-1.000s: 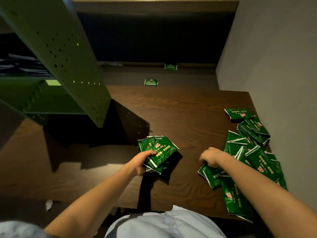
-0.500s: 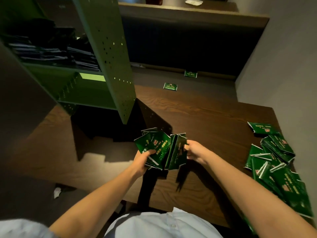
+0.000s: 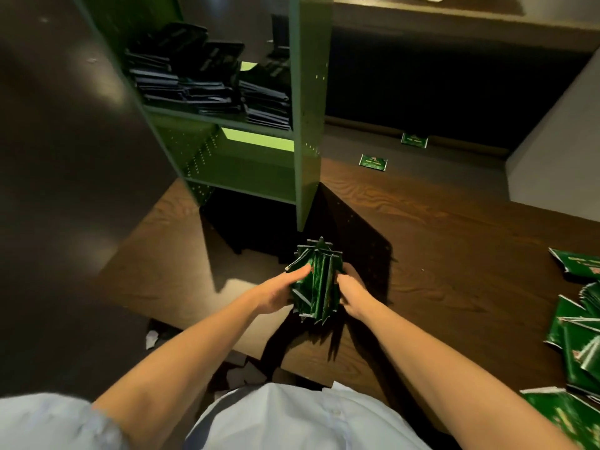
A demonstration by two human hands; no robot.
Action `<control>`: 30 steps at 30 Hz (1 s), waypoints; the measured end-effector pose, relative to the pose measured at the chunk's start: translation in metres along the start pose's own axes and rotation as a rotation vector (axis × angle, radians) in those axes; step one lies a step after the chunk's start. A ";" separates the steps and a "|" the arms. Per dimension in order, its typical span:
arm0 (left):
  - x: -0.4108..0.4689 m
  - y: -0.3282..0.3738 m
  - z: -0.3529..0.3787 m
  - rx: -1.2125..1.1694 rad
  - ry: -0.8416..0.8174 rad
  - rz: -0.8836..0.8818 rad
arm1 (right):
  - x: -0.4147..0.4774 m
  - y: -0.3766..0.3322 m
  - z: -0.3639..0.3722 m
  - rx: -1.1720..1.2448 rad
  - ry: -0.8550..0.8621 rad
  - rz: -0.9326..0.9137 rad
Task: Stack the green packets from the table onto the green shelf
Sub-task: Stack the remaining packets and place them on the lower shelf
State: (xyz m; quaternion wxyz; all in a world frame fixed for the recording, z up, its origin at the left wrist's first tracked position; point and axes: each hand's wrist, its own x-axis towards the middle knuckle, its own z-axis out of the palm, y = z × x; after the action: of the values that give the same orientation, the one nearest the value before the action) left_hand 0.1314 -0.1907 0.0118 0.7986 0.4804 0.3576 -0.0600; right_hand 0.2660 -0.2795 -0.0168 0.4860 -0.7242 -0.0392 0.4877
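Observation:
A bundle of green packets (image 3: pixel 316 280) stands on edge over the dark wooden table (image 3: pixel 454 254), squeezed between both hands. My left hand (image 3: pixel 279 290) grips its left side and my right hand (image 3: pixel 352 295) grips its right side. The green shelf (image 3: pixel 259 131) rises just behind, to the upper left, and its upper level holds several dark stacks of packets (image 3: pixel 207 79). A loose pile of green packets (image 3: pixel 581 339) lies at the table's right edge.
Two single green packets (image 3: pixel 373 162) (image 3: pixel 414 139) lie beyond the table's far edge. A grey wall (image 3: pixel 558 157) closes the right side. The shelf's lower level (image 3: pixel 250 164) shows bare green. Paper scraps (image 3: pixel 152 339) lie on the floor near the table's front.
My right hand brought packets from the right pile to those in my left hand. Both hands now press them into one upright bundle. The view has swung left toward the shelf.

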 end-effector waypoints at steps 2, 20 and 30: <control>-0.002 0.001 -0.010 0.134 -0.003 0.019 | -0.004 -0.003 0.020 -0.075 -0.028 -0.079; -0.006 -0.009 -0.077 0.315 0.059 0.149 | 0.014 0.020 0.032 -0.249 -0.413 -0.112; -0.013 -0.020 -0.085 0.616 0.171 0.259 | -0.002 0.009 0.054 -0.352 -0.268 -0.372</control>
State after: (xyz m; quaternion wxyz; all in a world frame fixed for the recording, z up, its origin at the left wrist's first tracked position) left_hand 0.0698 -0.1358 -0.0189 0.5841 0.7437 0.3244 -0.0229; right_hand 0.2210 -0.2491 -0.0246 0.4243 -0.7070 -0.3192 0.4671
